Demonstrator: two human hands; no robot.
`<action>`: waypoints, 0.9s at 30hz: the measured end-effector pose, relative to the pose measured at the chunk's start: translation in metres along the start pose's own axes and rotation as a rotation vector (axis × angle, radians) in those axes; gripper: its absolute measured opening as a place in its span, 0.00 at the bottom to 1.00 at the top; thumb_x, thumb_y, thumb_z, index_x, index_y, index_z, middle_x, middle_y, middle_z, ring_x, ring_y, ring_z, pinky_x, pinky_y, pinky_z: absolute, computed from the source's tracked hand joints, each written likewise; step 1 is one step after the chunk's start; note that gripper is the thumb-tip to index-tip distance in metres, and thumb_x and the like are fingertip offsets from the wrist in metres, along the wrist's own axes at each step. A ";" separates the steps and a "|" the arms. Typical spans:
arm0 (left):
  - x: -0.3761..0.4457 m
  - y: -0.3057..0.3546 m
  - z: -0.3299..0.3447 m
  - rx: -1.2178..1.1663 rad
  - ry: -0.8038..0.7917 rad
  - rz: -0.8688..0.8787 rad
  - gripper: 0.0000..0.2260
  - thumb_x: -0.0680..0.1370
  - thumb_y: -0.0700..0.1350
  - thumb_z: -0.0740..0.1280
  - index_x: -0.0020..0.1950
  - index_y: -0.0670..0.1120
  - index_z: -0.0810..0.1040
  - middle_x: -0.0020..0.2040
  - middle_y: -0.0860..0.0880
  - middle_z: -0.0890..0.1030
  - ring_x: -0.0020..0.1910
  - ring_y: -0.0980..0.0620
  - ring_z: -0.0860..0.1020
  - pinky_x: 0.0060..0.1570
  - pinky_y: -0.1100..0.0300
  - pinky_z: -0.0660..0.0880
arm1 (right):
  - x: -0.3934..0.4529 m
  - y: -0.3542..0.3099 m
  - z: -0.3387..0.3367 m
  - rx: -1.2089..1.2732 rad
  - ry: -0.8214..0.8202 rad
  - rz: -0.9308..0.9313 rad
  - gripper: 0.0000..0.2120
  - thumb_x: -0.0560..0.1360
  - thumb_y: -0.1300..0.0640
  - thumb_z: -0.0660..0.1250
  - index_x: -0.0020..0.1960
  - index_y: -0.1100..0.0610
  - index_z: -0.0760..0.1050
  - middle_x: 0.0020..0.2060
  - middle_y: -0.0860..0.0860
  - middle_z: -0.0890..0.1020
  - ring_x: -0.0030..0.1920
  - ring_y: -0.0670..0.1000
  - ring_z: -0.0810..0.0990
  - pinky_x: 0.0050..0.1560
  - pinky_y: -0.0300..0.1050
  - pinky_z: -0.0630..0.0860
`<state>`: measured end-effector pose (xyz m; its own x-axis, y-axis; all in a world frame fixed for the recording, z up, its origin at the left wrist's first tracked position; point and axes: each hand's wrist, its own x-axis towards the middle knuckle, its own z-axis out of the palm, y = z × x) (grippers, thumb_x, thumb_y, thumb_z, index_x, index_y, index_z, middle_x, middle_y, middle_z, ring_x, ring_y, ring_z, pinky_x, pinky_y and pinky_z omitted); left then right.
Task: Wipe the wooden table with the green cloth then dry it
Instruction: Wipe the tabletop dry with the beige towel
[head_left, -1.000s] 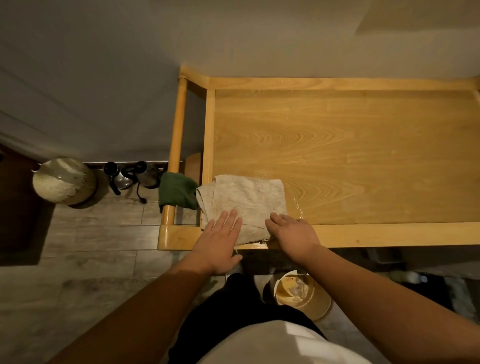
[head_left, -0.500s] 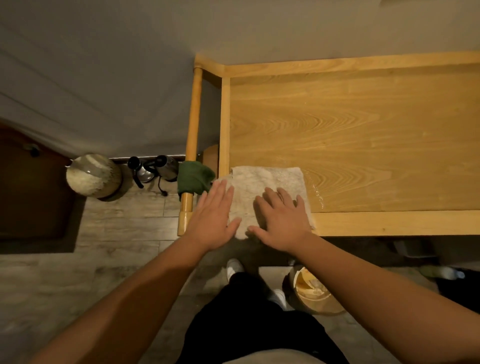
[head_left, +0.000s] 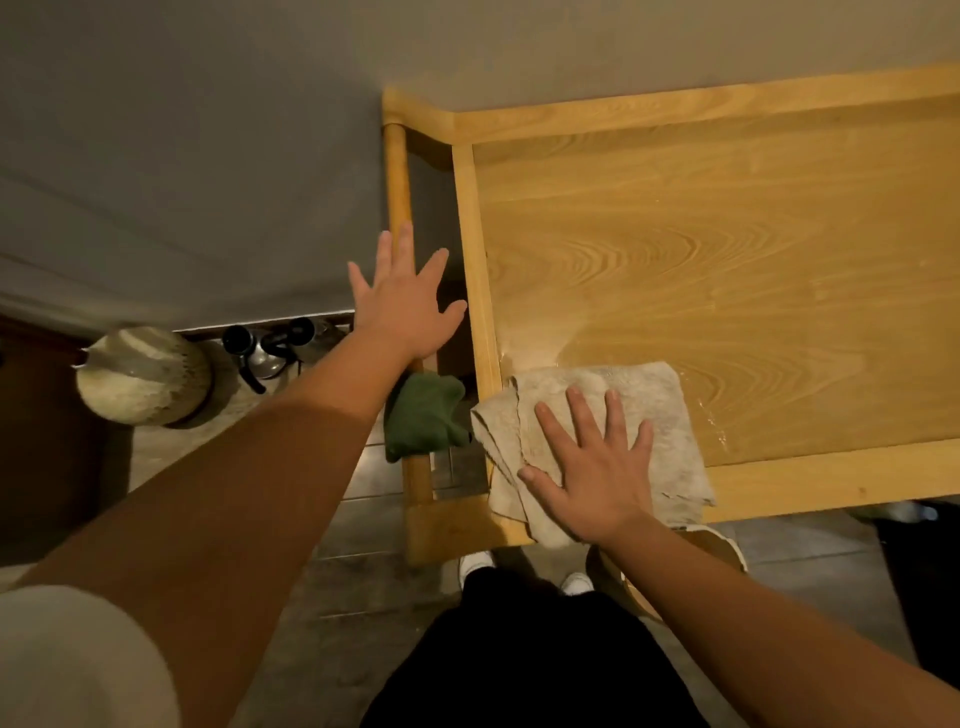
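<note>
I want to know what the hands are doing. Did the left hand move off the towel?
Yes. The left hand left the towel and went left and away, past the green cloth, and is now over the side rail.

Dim, warm-lit room – grey wall (head_left: 218, 130), wood-look plank floor (head_left: 363, 587).
Against the baseboard: round pale pot (head_left: 143, 376), dark metal kettles (head_left: 270, 345) just beside it.

The left hand (head_left: 402, 301) is reaching forward on an outstretched arm, palm down, its fingers (head_left: 383, 249) straight and spread. The right hand (head_left: 597, 475) is lying flat, palm down, fingers splayed, forearm bare.
</note>
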<state>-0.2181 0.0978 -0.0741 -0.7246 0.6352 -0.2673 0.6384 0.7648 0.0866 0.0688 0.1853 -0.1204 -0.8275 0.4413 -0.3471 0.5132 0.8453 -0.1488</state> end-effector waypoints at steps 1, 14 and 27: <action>0.008 0.001 0.004 0.003 -0.027 0.002 0.34 0.78 0.67 0.57 0.81 0.55 0.54 0.83 0.43 0.40 0.81 0.40 0.39 0.74 0.31 0.46 | 0.001 -0.001 0.001 -0.009 0.003 0.023 0.38 0.73 0.22 0.43 0.78 0.35 0.40 0.81 0.49 0.45 0.78 0.62 0.35 0.69 0.75 0.39; 0.012 -0.001 0.021 -0.057 0.120 0.092 0.33 0.77 0.65 0.59 0.74 0.46 0.71 0.81 0.40 0.59 0.80 0.33 0.50 0.73 0.34 0.61 | 0.060 -0.006 -0.015 -0.057 -0.010 0.026 0.42 0.71 0.20 0.45 0.78 0.36 0.39 0.80 0.51 0.45 0.78 0.64 0.37 0.67 0.78 0.42; 0.018 -0.002 0.027 -0.050 0.049 0.046 0.32 0.74 0.65 0.61 0.72 0.47 0.72 0.81 0.43 0.60 0.81 0.35 0.47 0.70 0.33 0.64 | 0.334 -0.021 -0.101 -0.038 0.112 0.040 0.41 0.69 0.20 0.38 0.77 0.35 0.39 0.81 0.49 0.43 0.78 0.63 0.38 0.68 0.77 0.39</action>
<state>-0.2254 0.1044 -0.1054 -0.7074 0.6733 -0.2149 0.6586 0.7384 0.1454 -0.2415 0.3451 -0.1401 -0.8279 0.5040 -0.2460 0.5391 0.8362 -0.1008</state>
